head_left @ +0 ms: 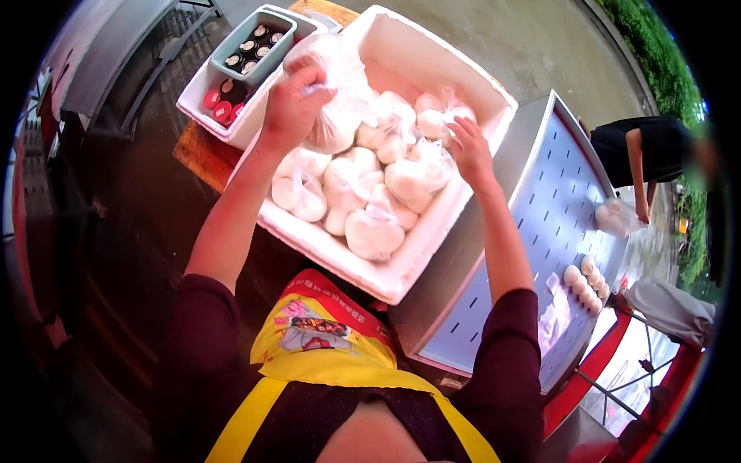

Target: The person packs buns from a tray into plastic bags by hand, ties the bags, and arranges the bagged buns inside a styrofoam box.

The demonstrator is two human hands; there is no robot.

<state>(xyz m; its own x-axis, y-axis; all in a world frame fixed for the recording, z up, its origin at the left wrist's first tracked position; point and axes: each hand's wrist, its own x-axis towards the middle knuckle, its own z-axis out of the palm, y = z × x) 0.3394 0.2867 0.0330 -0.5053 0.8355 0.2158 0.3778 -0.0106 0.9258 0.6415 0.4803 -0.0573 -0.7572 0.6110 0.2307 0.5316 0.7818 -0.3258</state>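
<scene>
My left hand [295, 106] is closed on the gathered top of a clear plastic bag of buns [337, 116], at the upper left of the white foam box [340, 262]. Over the box's right side, my right hand [469, 148] has its fingers apart and slightly bent, at the edge of another bag of buns [437, 116]; whether it touches that bag I cannot tell. Between and below my hands lie several more bags of round white buns [374, 231], packed close together. Part of the box's pinkish bottom shows at the far end.
Left of the box, a smaller white container [202, 123] holds red-lidded cups [221, 113] and a green tub [284, 48] of dark jars. Right stands a slotted metal counter [532, 224] with loose buns [588, 284]. Beyond it, another person [644, 150] holds a plastic bag [617, 217].
</scene>
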